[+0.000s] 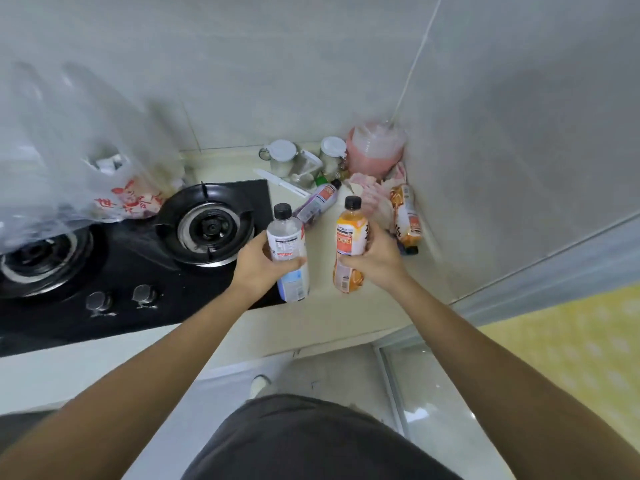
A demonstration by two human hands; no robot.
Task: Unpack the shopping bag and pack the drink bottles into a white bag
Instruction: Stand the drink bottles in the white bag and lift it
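Note:
My left hand (258, 265) grips a clear bottle with a white and blue label (289, 251), black cap up, at the stove's right edge. My right hand (375, 259) grips an orange drink bottle (349, 242) with a black cap, upright over the cream counter. A purple bottle (317, 202) lies on its side behind them. Another orange bottle (408, 220) lies against the right wall, cap toward me. A crumpled pink bag (372, 195) lies between them. A translucent white bag with red print (86, 161) sits blurred over the left of the stove.
A black gas stove (138, 271) with two burners and two knobs fills the left. Jars (282, 157), a white knife (282, 183) and a pink sack (374, 148) crowd the back corner. Tiled walls close the back and right. The counter edge (311, 344) runs below my forearms.

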